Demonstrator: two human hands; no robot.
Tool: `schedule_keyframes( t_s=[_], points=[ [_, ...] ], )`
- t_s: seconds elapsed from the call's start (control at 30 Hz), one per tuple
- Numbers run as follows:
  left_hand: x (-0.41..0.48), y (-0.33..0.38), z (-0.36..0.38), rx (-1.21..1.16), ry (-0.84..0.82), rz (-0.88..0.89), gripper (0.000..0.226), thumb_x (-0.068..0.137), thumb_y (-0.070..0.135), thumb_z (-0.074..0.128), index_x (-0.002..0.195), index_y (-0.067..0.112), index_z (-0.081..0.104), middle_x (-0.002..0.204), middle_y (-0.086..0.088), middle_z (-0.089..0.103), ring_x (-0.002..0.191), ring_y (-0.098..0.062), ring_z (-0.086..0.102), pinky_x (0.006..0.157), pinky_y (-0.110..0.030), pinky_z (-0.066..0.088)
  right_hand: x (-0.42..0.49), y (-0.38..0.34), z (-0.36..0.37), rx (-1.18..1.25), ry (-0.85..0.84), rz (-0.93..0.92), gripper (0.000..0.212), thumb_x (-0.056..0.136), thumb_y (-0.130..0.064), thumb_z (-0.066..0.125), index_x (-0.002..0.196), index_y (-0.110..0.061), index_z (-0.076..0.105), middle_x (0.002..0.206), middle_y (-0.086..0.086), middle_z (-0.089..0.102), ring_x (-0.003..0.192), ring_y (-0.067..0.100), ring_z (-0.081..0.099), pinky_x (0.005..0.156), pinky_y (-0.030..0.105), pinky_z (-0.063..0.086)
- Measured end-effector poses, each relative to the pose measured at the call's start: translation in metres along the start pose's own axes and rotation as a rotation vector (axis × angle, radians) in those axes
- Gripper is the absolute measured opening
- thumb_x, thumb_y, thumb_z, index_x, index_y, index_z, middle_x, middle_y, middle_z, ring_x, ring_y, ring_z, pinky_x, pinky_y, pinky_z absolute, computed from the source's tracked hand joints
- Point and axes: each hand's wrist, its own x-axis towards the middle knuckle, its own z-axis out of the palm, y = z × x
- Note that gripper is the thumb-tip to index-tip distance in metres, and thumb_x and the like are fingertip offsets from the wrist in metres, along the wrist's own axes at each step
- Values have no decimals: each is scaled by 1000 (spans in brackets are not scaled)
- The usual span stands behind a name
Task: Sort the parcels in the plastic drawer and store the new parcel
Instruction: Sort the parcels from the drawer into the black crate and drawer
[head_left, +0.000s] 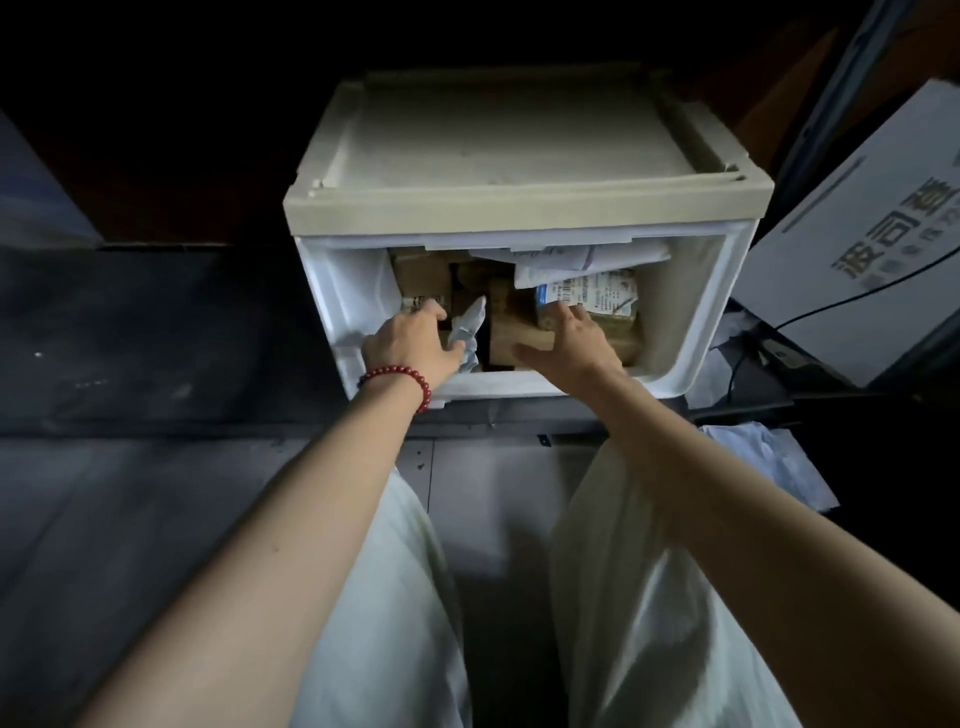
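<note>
left hand (410, 345): reaches over the front wall into the left side of the drawer (524, 383). fingertips are down on a small printed parcel (413, 302) close to the drawer's left wall. thumb points right, touching a crumpled white parcel (470, 330). cannot tell whether the fingers pinch the small parcel or only touch it. red bead bracelet (400, 378) on this wrist.

right hand (574, 340): released, not clenched. fingers lie fairly straight on top of a labelled parcel (597, 293) in the right half of the drawer. thumb is spread out to the left along the near top edge of a brown box (506, 340). labelled parcel sits just beside that box, to its right.

drawer: white plastic, pulled out toward the person from under a beige cabinet top (509, 150). at the back left, more brown boxes (420, 273). at the back right, white mailer bags (571, 257), partly over the labelled parcel. a dark gap shows between the crumpled white parcel and the brown box.

surroundings: dim. pale trousers (374, 597) below the arms. right of the drawer, a large tilted white carton (857, 249) with printed characters, a black cable (841, 304) across it. a crumpled plastic bag (769, 462) on the floor nearer the person.
</note>
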Motion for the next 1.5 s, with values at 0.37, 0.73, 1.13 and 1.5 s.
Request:
schedule_keyframes(
  t_s=[0.37, 0.73, 1.13, 1.5],
  points=[
    [46, -8, 35, -51, -106, -73, 67, 80, 50, 69, 133, 19, 43, 125, -10, 54, 109, -29, 57, 83, -38, 52, 45, -8, 32, -114, 48, -247, 69, 86, -22, 68, 145, -24, 33, 137, 8, 44, 126, 28, 43, 88, 40, 47],
    [64, 10, 63, 27, -141, -99, 69, 78, 51, 70, 131, 18, 39, 127, -8, 56, 116, -30, 57, 77, -35, 44, 77, -13, 61, -187, 106, -325, 40, 91, -3, 54, 128, -18, 54, 126, 10, 45, 117, 31, 45, 81, 39, 48],
    [73, -8, 61, -104, -34, -96, 62, 72, 39, 79, 124, 21, 48, 113, -7, 65, 100, -31, 63, 74, -36, 54, 73, -22, 53, 261, 346, -388, 14, 94, -16, 52, 103, -10, 61, 109, 7, 54, 83, 27, 58, 63, 38, 47],
    [42, -27, 22, -631, 61, -119, 9, 93, 25, 58, 97, 17, 62, 84, -1, 63, 75, -15, 58, 53, -17, 44, 39, -28, 42, 417, 314, -136, 49, 91, -32, 63, 133, -16, 44, 133, 4, 44, 112, 20, 54, 84, 30, 45]
  ],
)
